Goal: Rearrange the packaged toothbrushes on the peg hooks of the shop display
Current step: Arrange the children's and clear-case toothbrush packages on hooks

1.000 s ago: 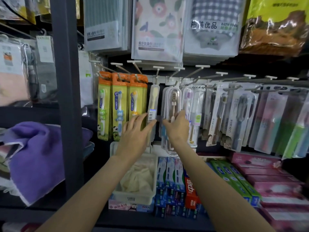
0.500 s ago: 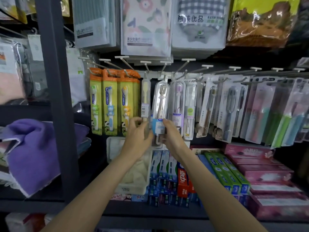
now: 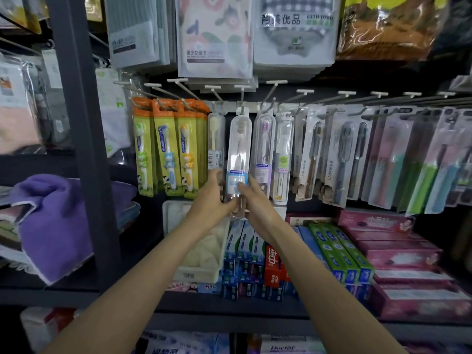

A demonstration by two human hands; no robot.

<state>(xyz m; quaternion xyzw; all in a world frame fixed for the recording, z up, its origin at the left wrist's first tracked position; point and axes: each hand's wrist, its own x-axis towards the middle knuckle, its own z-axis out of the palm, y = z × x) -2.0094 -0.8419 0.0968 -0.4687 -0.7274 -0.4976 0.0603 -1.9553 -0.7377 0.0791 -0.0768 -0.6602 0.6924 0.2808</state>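
- The clear toothbrush case (image 3: 238,154) is gripped at its lower end by the left hand (image 3: 213,200) and the right hand (image 3: 255,200).
- It hangs upright just right of the orange-topped packs (image 3: 168,146).

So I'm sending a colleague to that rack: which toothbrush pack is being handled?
Find the three orange-topped children's toothbrush packs. Two hooks rightward hangs a clear capsule-shaped toothbrush case, gripped low by the left hand and right hand. Only it bears a light blue label.
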